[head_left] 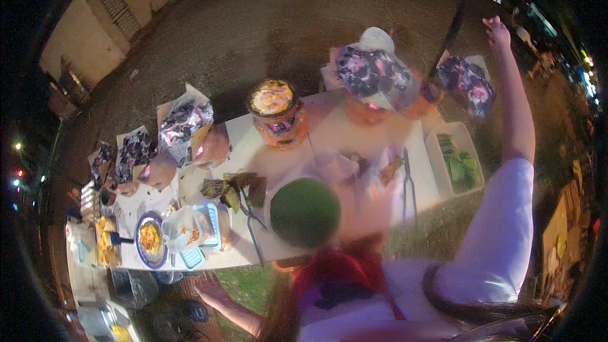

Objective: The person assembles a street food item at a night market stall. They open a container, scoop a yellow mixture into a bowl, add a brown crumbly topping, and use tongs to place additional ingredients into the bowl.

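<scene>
My right arm is raised on the right side, and my right hand (498, 33) is up beyond the table's far right corner, a couple of fingers apart and nothing visible in it. Low on the left, my left hand (214, 292) hangs by the table's front edge with fingers spread, holding nothing. Nearest it are light blue plastic trays (192, 258), a clear plastic bag (183, 229) and a blue-rimmed plate of orange food (151, 240). A round green tray (305, 212) is in front of me. Metal tongs (254, 231) lie to its left, beside some leaf pieces (223, 191).
On the long table (240, 133), a clay stove (278, 130) bears an egg-topped dish (272, 96). More stoves hold glowing charcoal (373, 69). Right are another pair of tongs (408, 183) and a bin of green leaves (461, 168). A dark pole (457, 22) rises behind.
</scene>
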The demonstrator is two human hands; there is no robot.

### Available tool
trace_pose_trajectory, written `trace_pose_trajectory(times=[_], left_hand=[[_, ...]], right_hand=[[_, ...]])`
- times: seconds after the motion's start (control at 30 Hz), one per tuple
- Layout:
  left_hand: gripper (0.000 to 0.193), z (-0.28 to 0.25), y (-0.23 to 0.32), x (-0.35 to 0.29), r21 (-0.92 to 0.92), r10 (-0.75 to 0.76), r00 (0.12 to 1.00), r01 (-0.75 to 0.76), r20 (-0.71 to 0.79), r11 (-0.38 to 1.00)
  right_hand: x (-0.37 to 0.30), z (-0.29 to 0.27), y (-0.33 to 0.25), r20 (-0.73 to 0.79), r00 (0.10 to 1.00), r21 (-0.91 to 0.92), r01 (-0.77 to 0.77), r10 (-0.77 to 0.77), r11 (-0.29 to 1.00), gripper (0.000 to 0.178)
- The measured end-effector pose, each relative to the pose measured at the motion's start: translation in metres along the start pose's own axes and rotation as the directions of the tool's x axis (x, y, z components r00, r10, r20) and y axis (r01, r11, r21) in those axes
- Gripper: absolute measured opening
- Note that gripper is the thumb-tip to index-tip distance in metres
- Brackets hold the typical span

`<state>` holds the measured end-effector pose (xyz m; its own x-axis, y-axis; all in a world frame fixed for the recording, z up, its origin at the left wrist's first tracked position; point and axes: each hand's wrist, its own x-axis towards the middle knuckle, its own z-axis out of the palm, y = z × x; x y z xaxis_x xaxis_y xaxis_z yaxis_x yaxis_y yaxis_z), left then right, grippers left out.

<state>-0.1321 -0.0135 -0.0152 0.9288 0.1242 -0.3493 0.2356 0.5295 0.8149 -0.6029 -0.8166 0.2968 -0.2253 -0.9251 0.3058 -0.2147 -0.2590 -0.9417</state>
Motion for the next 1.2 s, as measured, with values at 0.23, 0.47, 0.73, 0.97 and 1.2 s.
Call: trace_pose_trajectory(times=[0.23, 0.47, 0.73, 0.97, 1.2], left_hand=[[0.059, 0.026, 0.002, 0.018, -0.019, -0.048, 0.998, 0.049, 0.042, 0.999], [0.059, 0.024, 0.015, 0.048, -0.036, -0.072, 0.996, 0.073, 0.047, 0.997], [0.058, -0.022, 0.027, 0.052, -0.177, -0.089, 0.996, 0.086, -0.009, 0.980], [0.043, -0.132, 0.027, 0.051, -0.251, 0.060, 0.995, -0.037, 0.084, 0.967], [0.046, -0.221, 0.022, 0.042, -0.847, 0.065, 0.868, 0.461, 0.493, 0.265]], right_hand=[[-0.090, -0.042, -0.107, 0.323, 0.946, -0.017, -0.034, 0.037, 0.999, 0.023], [-0.178, -0.010, -0.188, 0.711, 0.703, 0.131, -0.143, 0.007, 0.981, 0.038], [-0.251, 0.155, -0.194, 0.863, 0.454, 0.361, -0.249, -0.221, 0.899, 0.041], [-0.318, 0.306, -0.179, 0.777, 0.578, 0.459, -0.246, -0.251, 0.854, 0.033], [-0.343, 0.389, -0.155, 0.768, 0.608, 0.396, -0.207, -0.200, 0.894, 0.030]])
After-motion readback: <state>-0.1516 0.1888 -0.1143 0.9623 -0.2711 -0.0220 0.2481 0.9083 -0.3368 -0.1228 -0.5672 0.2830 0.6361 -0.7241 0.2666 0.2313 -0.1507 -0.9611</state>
